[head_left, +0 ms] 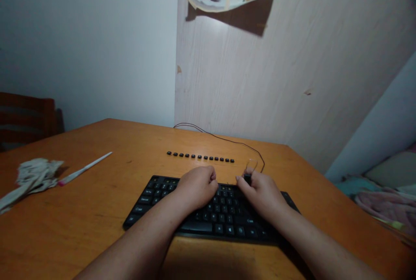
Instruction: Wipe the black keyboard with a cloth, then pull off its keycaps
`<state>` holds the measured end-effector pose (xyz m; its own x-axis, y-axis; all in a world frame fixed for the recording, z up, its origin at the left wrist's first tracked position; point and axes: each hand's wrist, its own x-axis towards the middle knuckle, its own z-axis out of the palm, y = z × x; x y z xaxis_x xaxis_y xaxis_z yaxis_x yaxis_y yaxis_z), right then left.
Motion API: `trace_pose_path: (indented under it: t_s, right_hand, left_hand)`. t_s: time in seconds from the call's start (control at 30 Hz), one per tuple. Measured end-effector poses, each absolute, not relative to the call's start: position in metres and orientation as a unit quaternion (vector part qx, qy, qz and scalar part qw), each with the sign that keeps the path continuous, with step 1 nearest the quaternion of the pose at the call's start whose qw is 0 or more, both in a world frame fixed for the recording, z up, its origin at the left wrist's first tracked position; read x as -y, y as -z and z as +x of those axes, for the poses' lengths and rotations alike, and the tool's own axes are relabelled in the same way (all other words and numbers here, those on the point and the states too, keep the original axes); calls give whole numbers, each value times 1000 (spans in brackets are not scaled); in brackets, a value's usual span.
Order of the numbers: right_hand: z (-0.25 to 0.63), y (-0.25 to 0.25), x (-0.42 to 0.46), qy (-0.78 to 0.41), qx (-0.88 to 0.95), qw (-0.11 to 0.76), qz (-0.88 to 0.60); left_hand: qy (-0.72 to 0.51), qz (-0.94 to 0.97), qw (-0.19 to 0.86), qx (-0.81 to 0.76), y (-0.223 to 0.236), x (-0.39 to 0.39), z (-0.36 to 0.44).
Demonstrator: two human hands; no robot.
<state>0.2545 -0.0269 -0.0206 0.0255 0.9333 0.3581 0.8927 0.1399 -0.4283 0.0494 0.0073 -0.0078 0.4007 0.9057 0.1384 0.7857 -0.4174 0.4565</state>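
Note:
A black keyboard (224,215) lies in front of me on the wooden table, with pale sockets showing along its top row where keycaps are off. My left hand (199,187) rests over its left-middle part, fingers curled closed; whatever is inside them is hidden. Above the keyboard's right part, my right hand (264,191) pinches a keycap puller with a thin wire loop (252,161) pointing away from me. A small black piece (247,179) shows at the thumb and fingertips; whether it is a keycap or the handle I cannot tell. Beyond the keyboard, several loose black keycaps (199,157) form a row.
The keyboard's dark cable (224,139) curves across the table's back. To the left lie a crumpled pale cloth (39,174) and a white, pointed stick-like item (86,168) with a pink end. A wooden chair (26,117) stands at far left; folded fabrics (386,206) lie at right.

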Motion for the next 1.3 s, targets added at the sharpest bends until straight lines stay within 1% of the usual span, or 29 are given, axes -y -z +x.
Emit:
trace_pose_path:
  t_s: [0.27,0.53,0.67,0.77,0.83,0.93,1.0,1.07,1.17,1.3]
  right_hand:
    - [266,29,16,-93,681,355,-634]
    - [269,18,15,-167,619,444,-626]
    - [265,14,20,-226,598,477,-603]
    - [256,11,27,-283,576,510,-572]
    - [250,10,33,-315,564,525,-554]
    - [240,8,40,-347,560,529,-535]
    - [236,7,42,-364,561,524,-528]
    - [234,7,44,-376,564,516,-524]
    - [234,7,44,-362,577,507,-528]
    - [239,9,44,-281,606,516,-536]
  left_hand:
    - [-186,833,170,-493,10,-7,49]
    - [-194,834,172,-486,14,-9,49]
    - [-231,826,188,-478,15,-9,51]
    - [-294,818,235,-435,16,-6,56]
    - [-324,798,301,-410,15,-3,61]
    - [-335,760,404,-384,14,2,67]
    - [-338,750,435,-365,14,4,70]
    - [-341,745,444,-364,13,4,71]
    - [-342,721,470,-376,13,4,70]
    - [-345,693,501,-386,14,4,69]
